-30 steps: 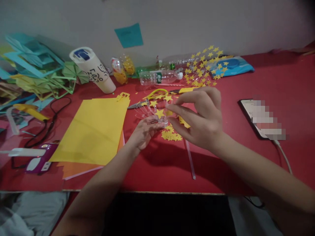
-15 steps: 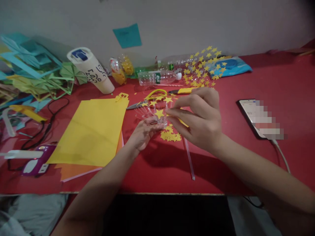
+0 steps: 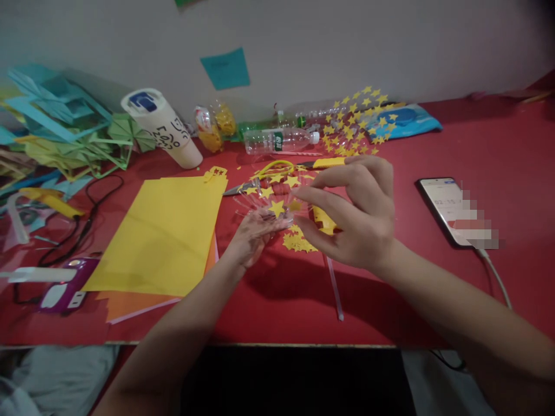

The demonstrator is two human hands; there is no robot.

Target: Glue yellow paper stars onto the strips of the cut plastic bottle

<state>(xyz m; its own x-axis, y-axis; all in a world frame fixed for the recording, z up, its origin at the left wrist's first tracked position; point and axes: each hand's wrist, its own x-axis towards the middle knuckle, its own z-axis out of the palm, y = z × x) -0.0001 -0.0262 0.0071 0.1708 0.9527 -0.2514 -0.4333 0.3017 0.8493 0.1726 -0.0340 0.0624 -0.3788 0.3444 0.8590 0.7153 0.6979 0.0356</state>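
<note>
My left hand point(image 3: 254, 234) is closed around the base of a clear plastic piece cut into thin strips point(image 3: 243, 202), which fan outward and upward. Yellow paper stars sit on several strip ends, one star point(image 3: 276, 208) close above my left fingertips. To the right, my right hand point(image 3: 358, 214) hovers with thumb and index finger apart. A smeared yellow bit point(image 3: 295, 205), perhaps a star, shows near the gap between those fingers; I cannot tell if it touches them. Below lies a pile of loose yellow stars point(image 3: 299, 239) on the red table point(image 3: 277, 312).
Yellow paper sheets point(image 3: 160, 231) lie left, near a glue gun point(image 3: 52, 199) and purple power strip point(image 3: 69, 283). Scissors point(image 3: 277, 167) and a yellow-handled cutter point(image 3: 327, 163) lie behind my hands. Further back are a tumbler point(image 3: 167, 130), a bottle point(image 3: 277, 140) and a star-tipped piece point(image 3: 353, 130). A phone point(image 3: 455, 211) lies right.
My right thumb and index finger have moved apart from a near pinch beside the star. The plastic piece has shifted slightly in my left hand. The view has tilted up a little.
</note>
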